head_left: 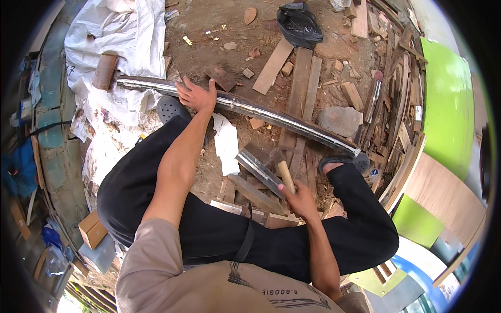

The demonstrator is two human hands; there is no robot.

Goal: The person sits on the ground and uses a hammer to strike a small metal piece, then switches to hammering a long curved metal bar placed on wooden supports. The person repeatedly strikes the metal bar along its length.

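Observation:
A long dark wooden beam with a whitish strip along it lies slantwise before me, from upper left to lower right. My left hand rests on it toward its left end, fingers spread. My right hand is closed round the wooden handle of a hammer; the hammer's head is blurred and points away from me. Just left of the handle is a shorter dark piece with a similar pale strip, its near end at my right hand.
Several planks lie on the dirt beyond the beam, near a black plastic bag. A grey stone sits by the beam's right end. White sheeting covers the far left; scrap wood and a green panel are at right.

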